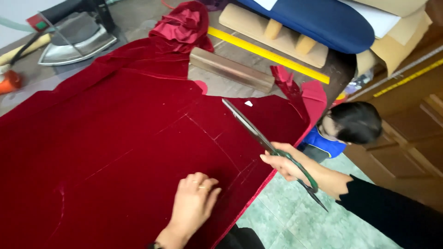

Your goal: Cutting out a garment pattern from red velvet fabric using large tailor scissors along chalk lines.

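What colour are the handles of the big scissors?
Dark green. The scissors sit in the right hand, over the red velvet cloth; the head view shows it.

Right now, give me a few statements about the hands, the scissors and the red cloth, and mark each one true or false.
1. The right hand holds the scissors over the red velvet cloth. True.
2. The left hand lifts the cloth off the table. False: it lies flat, pressing the cloth down.
3. Chalk lines are marked on the cloth. True.
4. The iron stands on the cloth beside the left hand. False: it sits far off, at the table's upper left.
5. A yellow ruler lies beyond the cloth. True.
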